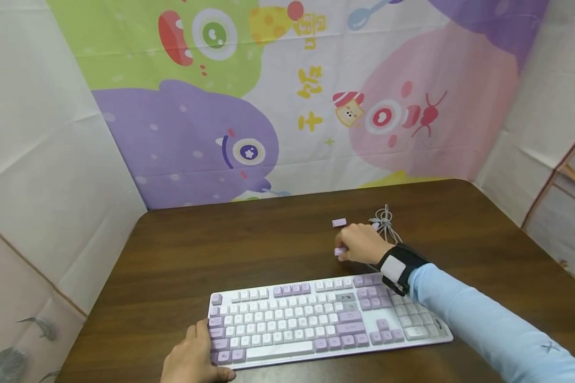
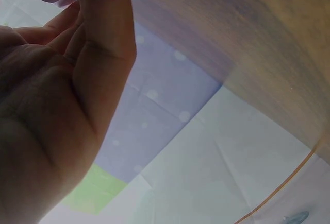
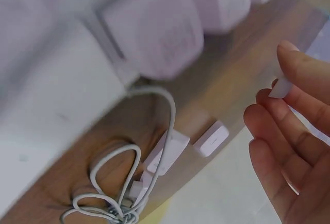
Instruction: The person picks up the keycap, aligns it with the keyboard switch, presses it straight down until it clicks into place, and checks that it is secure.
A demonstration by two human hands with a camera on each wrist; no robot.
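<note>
One keycap point(image 1: 340, 251) pinched by right hand point(image 1: 361, 243), apparently; another keycap point(image 1: 338, 223) loose; left hand point(image 1: 191, 361) relaxed beside keyboard point(image 1: 326, 319).

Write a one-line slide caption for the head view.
Left hand rests at the keyboard corner while the right hand pinches a purple keycap on the wooden table.

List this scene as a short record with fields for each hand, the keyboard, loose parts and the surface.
left hand: rests on the near left corner of the keyboard
right hand: pinches a purple keycap behind the keyboard
keyboard: white and purple, some keys missing
loose parts: another keycap and a bundled cable on the table
surface: dark wooden table
</note>
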